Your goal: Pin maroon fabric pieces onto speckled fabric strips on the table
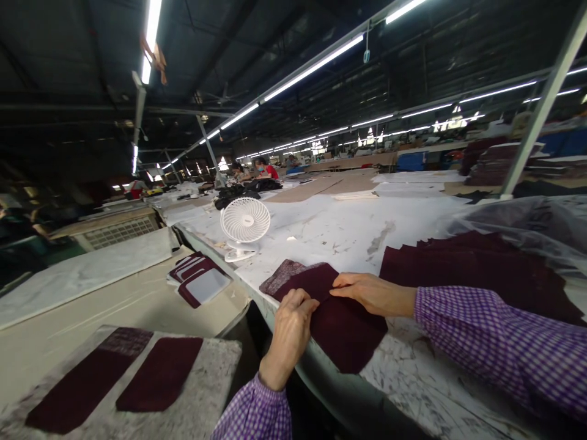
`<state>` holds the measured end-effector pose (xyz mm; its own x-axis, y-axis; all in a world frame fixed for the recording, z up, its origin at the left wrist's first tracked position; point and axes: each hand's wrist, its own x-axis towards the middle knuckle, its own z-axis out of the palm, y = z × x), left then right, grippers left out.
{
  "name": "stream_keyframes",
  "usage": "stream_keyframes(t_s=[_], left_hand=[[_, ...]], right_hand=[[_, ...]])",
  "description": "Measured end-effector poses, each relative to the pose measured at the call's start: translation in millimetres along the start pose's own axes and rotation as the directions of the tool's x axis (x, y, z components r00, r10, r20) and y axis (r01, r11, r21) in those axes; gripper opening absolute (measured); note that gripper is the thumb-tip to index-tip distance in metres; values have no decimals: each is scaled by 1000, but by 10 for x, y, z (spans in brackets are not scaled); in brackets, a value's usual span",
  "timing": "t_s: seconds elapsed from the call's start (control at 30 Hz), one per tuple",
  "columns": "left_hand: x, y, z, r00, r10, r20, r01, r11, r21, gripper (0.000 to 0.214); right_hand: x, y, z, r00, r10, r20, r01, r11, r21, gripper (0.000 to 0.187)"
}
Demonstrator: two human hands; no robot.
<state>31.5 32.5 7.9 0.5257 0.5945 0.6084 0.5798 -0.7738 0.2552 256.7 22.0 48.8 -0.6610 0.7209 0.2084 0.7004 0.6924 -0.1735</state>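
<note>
Dark maroon fabric pieces point(351, 336) lie at the near edge of the white table, overlapping one another. One at the far left end shows a speckled, lighter surface point(284, 275). My left hand point(291, 327) rests on the fabric from the near side, with its thumb and fingers pinched together at a fabric edge. From the right, my right hand point(367, 292) reaches over and pinches the same edge, its fingertips close to those of my left. Both sleeves are purple checked cloth.
A white fan point(245, 223) stands on the white table point(330, 220) beyond my hands. More maroon fabric point(477, 269) is spread at right by clear plastic. On the lower left board point(206, 366) lie two maroon pieces point(160, 373); maroon pieces with a white panel point(208, 286) lie behind.
</note>
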Motion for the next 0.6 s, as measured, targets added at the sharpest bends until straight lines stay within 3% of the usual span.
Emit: stream_keyframes(t_s=[0.23,0.43,0.6], left_hand=[[-12,15,-56,999,30,30,-33,996,78,26],[-137,-27,-139,994,-107,-7,107,994,-21,16],[-225,-48,-101,997,-66,-48,68,996,59,21]], right_hand=[[111,-221,-121,987,26,157,8,977,-213,56],[150,-298,-130,980,47,194,10,959,-282,61],[182,-367,-138,969,57,240,25,945,-326,65]])
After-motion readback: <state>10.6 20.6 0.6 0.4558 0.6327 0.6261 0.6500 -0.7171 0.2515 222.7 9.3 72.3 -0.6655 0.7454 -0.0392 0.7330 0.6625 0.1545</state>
